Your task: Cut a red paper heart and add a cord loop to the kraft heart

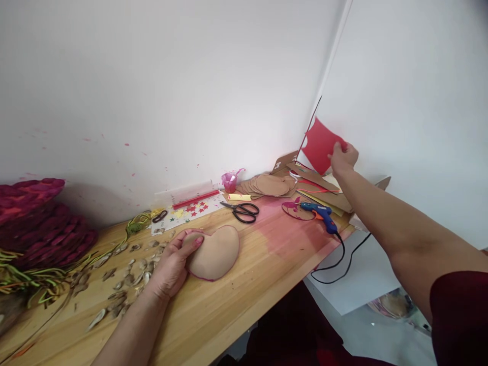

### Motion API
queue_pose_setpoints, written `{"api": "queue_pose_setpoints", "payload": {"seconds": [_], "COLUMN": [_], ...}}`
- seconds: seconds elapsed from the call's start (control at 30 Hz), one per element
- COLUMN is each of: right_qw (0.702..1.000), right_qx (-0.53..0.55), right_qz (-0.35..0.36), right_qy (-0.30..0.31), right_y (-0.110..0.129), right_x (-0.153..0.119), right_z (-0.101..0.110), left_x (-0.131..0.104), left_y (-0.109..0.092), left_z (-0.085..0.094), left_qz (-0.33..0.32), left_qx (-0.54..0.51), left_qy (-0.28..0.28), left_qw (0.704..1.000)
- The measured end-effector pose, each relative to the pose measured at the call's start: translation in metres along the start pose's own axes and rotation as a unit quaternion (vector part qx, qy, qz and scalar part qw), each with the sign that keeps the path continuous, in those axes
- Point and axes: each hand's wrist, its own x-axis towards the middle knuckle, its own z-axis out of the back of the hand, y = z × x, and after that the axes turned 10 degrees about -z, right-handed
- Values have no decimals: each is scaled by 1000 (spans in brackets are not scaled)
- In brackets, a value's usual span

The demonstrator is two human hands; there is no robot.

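Observation:
My left hand (pixel 177 262) grips a brown cardboard heart (pixel 216 254) by its left lobe, thumb on top, just over the wooden table. The heart has a dark pinkish edge. Out to the right, my right hand (pixel 343 157) pinches a sheet of red paper (pixel 323 144) with notches cut from its left side, held up near the wall corner. Beneath that sheet lies a pile of cardboard and paper scraps (pixel 318 180). Black-handled scissors (pixel 244 211) rest just beyond the heart. A blue glue gun (pixel 323 214) lies near the table's right edge, its nozzle over a small cardboard piece with pink on it.
Shells (pixel 131 277) are scattered left of my left hand. Dark red painted pieces (pixel 49 229) are stacked at the far left, beside green cords. Star cut-outs (pixel 194 208) lie on white paper. A pink-stained cup (pixel 230 181) and cardboard pieces (pixel 270 184) stand along the wall. A black cable (pixel 343 254) hangs off the table.

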Motion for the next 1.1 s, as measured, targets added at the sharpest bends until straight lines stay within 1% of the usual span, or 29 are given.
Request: {"api": "queue_pose_setpoints", "payload": {"seconds": [0.07, 0.1, 0.13, 0.2, 0.23, 0.3, 0.37, 0.4, 0.43, 0.47, 0.5, 0.53, 0.57, 0.6, 0.63, 0.67, 0.7, 0.77, 0.87, 0.93, 1.0, 1.03, 1.07, 1.1], "right_qw": [992, 984, 974, 948, 935, 916, 910, 916, 926, 932, 932, 915, 889, 866, 842, 824, 818, 811, 811, 799, 774, 764, 760, 764], "right_qx": [109, 164, 216, 306, 335, 349, 338, 312, 280, 233, 182, 131, 103, 85, 72, 73, 76, 86, 85, 90, 117, 129, 137, 143], "right_qz": [-41, -60, -68, -87, -87, -98, -57, -30, 17, 82, 162, 241, 307, 348, 380, 400, 399, 375, 280, 186, 85, 38, -6, -45], "right_qy": [-40, -44, -32, 27, 70, 173, 234, 248, 253, 267, 268, 296, 323, 349, 376, 394, 407, 441, 506, 564, 616, 631, 635, 628], "right_y": [14, 22, 30, 48, 57, 73, 85, 89, 91, 91, 90, 86, 82, 77, 71, 66, 61, 56, 56, 57, 58, 57, 56, 55], "right_x": [-1, -5, -11, -30, -43, -75, -113, -135, -157, -180, -203, -225, -247, -268, -288, -305, -321, -344, -362, -364, -363, -361, -358, -353], "right_z": [0, 0, -1, -3, -4, -7, -8, -8, -7, -6, -4, -2, -1, 0, 1, 2, 3, 5, 9, 12, 13, 12, 11, 9], "left_x": [0, 0, 0, 1, 1, -1, -5, -8, -10, -13, -15, -17, -18, -18, -17, -16, -15, -11, -7, -5, -5, -5, -5, -5], "left_y": [1, 1, 1, 1, 0, -2, -6, -9, -12, -16, -18, -21, -23, -24, -24, -23, -21, -17, -11, -9, -9, -9, -10, -10], "left_z": [0, 1, 1, 0, 0, -2, -4, -6, -7, -9, -10, -11, -11, -11, -11, -11, -10, -9, -9, -8, -9, -9, -9, -9], "left_qz": [-2, -5, -10, -20, -25, -33, -36, -35, -34, -30, -34, -41, -45, -45, -44, -42, -41, -32, -3, 7, 3, -3, -10, -17], "left_qx": [-4, -6, -8, -13, -18, -32, -54, -67, -82, -97, -114, -130, -140, -145, -148, -153, -159, -164, -155, -149, -143, -139, -135, -128], "left_qy": [0, 1, 2, 5, 7, 16, 34, 50, 68, 88, 101, 110, 111, 105, 90, 72, 54, 31, 18, 18, 19, 21, 21, 20], "left_qw": [1000, 1000, 1000, 1000, 999, 999, 997, 996, 994, 991, 988, 985, 983, 983, 984, 985, 985, 985, 988, 989, 990, 990, 991, 991]}}
